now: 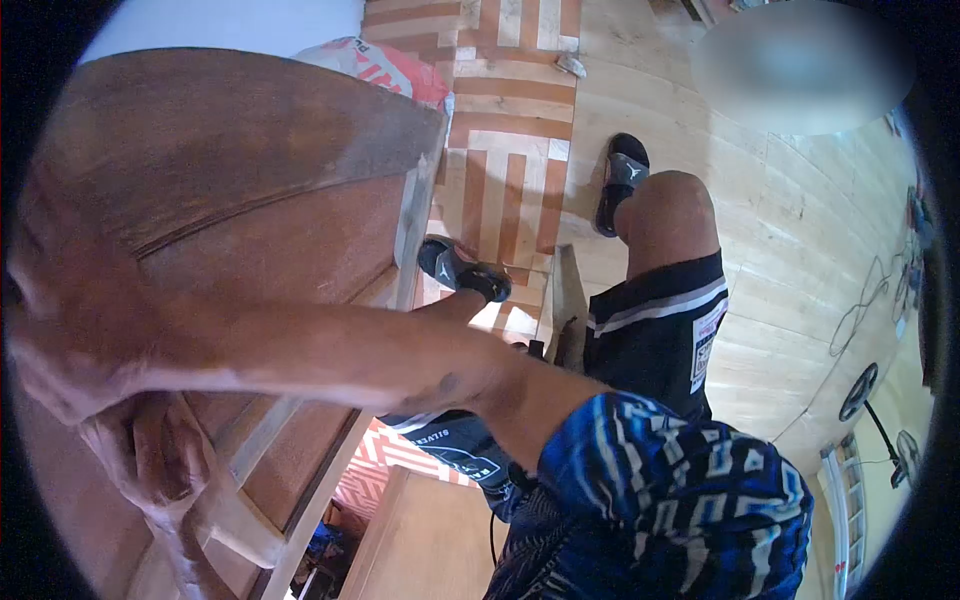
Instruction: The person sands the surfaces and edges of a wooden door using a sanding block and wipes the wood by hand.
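Under my hands is a brown wooden panel door (250,140) with a curved upper rail, recessed panels and paler frame strips. My right hand (75,330) is low over the door at the far left, its arm stretched across the view from a blue patterned sleeve. Motion blur and the dark picture edge obscure its fingers. Just below it, my left hand (160,455) rests against the wood with curled fingers, its forearm coming from the bottom edge. Whatever those fingers hold, if anything, is hidden.
A red and white printed bag (390,75) lies beyond the door's upper edge. Orange-striped tiles and pale planks make up the floor, where my sandaled feet stand. A lighter wooden board (420,540) is at the bottom. Cords (870,300) trail at right near a black stand fan (860,390).
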The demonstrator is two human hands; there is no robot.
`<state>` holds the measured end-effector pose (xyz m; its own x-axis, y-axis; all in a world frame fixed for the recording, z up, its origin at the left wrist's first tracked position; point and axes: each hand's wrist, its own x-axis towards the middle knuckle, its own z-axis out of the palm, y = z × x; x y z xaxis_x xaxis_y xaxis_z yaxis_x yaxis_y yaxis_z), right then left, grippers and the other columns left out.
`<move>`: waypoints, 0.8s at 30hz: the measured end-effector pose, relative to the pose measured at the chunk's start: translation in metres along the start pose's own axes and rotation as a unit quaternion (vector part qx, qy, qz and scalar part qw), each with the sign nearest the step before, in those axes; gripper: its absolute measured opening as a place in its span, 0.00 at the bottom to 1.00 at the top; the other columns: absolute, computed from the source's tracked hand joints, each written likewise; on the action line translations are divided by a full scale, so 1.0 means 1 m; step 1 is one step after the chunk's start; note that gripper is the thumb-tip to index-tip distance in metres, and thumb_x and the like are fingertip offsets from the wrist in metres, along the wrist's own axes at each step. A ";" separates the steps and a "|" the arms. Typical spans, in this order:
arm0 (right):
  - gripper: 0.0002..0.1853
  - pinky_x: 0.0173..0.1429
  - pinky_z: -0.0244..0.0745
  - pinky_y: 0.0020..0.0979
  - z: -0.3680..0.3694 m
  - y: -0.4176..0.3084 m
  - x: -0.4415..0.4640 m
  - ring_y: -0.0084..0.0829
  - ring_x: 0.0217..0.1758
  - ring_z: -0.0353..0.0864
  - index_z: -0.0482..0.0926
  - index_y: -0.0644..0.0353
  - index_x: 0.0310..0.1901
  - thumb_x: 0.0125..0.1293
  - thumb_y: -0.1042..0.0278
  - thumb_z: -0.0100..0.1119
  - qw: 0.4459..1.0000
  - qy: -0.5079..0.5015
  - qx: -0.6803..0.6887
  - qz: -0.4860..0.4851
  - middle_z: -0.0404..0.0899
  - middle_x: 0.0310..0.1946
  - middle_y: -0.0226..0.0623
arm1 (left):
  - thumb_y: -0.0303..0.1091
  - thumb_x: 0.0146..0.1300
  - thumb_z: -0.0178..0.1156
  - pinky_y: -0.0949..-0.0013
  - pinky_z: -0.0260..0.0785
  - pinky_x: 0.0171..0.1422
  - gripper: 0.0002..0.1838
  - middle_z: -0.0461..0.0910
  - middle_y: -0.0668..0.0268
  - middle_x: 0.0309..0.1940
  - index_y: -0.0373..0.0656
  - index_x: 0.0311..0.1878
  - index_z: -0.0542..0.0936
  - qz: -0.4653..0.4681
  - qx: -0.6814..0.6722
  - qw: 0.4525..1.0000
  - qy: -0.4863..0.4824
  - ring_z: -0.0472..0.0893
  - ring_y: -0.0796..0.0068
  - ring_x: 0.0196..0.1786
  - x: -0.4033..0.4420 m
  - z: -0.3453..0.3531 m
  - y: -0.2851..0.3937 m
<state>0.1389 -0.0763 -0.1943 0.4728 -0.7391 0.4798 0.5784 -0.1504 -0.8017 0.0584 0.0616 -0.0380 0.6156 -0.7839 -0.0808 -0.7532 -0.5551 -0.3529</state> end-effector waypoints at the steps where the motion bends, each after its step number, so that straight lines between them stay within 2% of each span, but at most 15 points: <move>1: 0.31 0.76 0.56 0.45 -0.009 0.022 -0.017 0.56 0.76 0.56 0.61 0.65 0.73 0.67 0.77 0.49 0.999 -0.011 -0.016 0.029 0.57 0.72 0.61 | 0.27 0.51 0.57 0.33 0.59 0.72 0.12 0.75 0.56 0.42 0.38 0.40 0.82 0.027 0.000 1.000 0.003 0.77 0.53 0.52 -0.002 -0.001 -0.001; 3: 0.31 0.76 0.57 0.45 -0.034 0.078 -0.058 0.55 0.76 0.57 0.61 0.65 0.73 0.67 0.78 0.49 0.993 -0.019 -0.086 0.084 0.56 0.73 0.61 | 0.26 0.50 0.57 0.33 0.59 0.72 0.12 0.75 0.56 0.42 0.38 0.39 0.82 0.077 0.009 0.997 0.018 0.77 0.53 0.51 0.013 -0.004 0.002; 6: 0.32 0.76 0.57 0.45 -0.080 0.153 -0.103 0.55 0.76 0.57 0.60 0.65 0.73 0.67 0.78 0.49 0.968 -0.010 -0.174 0.182 0.54 0.74 0.60 | 0.26 0.48 0.58 0.33 0.60 0.72 0.12 0.75 0.55 0.42 0.38 0.38 0.81 0.075 0.012 0.997 0.007 0.77 0.52 0.51 0.018 -0.005 0.001; 9: 0.32 0.76 0.58 0.45 -0.081 0.163 -0.095 0.54 0.76 0.58 0.59 0.65 0.74 0.67 0.78 0.49 0.949 0.022 -0.171 0.263 0.53 0.74 0.60 | 0.27 0.46 0.59 0.33 0.60 0.72 0.11 0.75 0.55 0.41 0.39 0.36 0.81 0.057 0.019 0.998 0.012 0.77 0.52 0.51 0.020 -0.004 0.007; 11: 0.33 0.75 0.59 0.45 -0.049 0.116 -0.069 0.54 0.76 0.58 0.58 0.65 0.74 0.67 0.78 0.49 0.966 0.005 -0.149 0.212 0.52 0.75 0.60 | 0.27 0.45 0.60 0.33 0.60 0.72 0.12 0.75 0.56 0.41 0.39 0.36 0.81 0.053 0.017 0.998 0.033 0.77 0.52 0.51 0.022 -0.001 0.006; 14: 0.33 0.75 0.60 0.45 0.009 0.002 0.002 0.54 0.76 0.59 0.57 0.64 0.75 0.67 0.78 0.49 0.998 0.009 -0.044 0.047 0.50 0.76 0.59 | 0.26 0.44 0.60 0.35 0.60 0.72 0.12 0.75 0.57 0.41 0.40 0.36 0.81 0.018 -0.005 1.000 0.011 0.77 0.53 0.51 0.009 0.001 0.007; 16: 0.34 0.75 0.60 0.45 0.017 -0.017 0.015 0.53 0.76 0.59 0.56 0.64 0.75 0.67 0.78 0.49 1.000 0.007 -0.016 -0.015 0.49 0.76 0.59 | 0.25 0.43 0.60 0.36 0.61 0.73 0.12 0.75 0.58 0.41 0.40 0.35 0.81 -0.010 -0.019 1.000 0.012 0.76 0.54 0.51 0.009 0.000 0.006; 18: 0.34 0.75 0.61 0.45 0.003 0.009 -0.003 0.53 0.75 0.59 0.56 0.64 0.76 0.67 0.78 0.49 1.000 -0.011 -0.028 -0.008 0.48 0.77 0.58 | 0.25 0.43 0.60 0.37 0.61 0.73 0.12 0.75 0.58 0.41 0.40 0.35 0.82 -0.023 -0.056 0.998 -0.003 0.76 0.55 0.52 0.008 -0.006 0.011; 20: 0.35 0.75 0.61 0.45 -0.021 0.069 -0.036 0.53 0.75 0.60 0.55 0.64 0.76 0.67 0.79 0.49 0.994 -0.026 -0.097 0.037 0.47 0.77 0.58 | 0.25 0.44 0.61 0.37 0.61 0.73 0.10 0.76 0.59 0.40 0.40 0.34 0.82 0.008 -0.034 0.999 0.020 0.77 0.55 0.51 0.018 -0.006 0.012; 23: 0.35 0.74 0.62 0.45 -0.063 0.152 -0.084 0.52 0.75 0.60 0.54 0.64 0.77 0.67 0.79 0.49 0.968 -0.025 -0.218 0.126 0.45 0.78 0.58 | 0.25 0.46 0.62 0.36 0.60 0.74 0.09 0.76 0.59 0.39 0.39 0.33 0.81 0.014 -0.007 0.999 0.034 0.78 0.56 0.49 0.022 -0.008 0.015; 24: 0.36 0.76 0.60 0.45 -0.063 0.153 -0.081 0.53 0.75 0.61 0.55 0.64 0.76 0.66 0.79 0.49 0.961 -0.015 -0.202 0.190 0.44 0.79 0.58 | 0.25 0.46 0.62 0.36 0.60 0.74 0.08 0.76 0.59 0.38 0.39 0.33 0.81 0.018 -0.004 0.999 0.036 0.78 0.56 0.49 0.023 -0.009 0.016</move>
<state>0.1471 -0.0814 -0.3783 0.6204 -0.7733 0.1311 0.0584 -0.1211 -0.9909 0.0588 0.0321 -0.0367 0.5690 -0.8220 -0.0254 -0.7769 -0.5272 -0.3442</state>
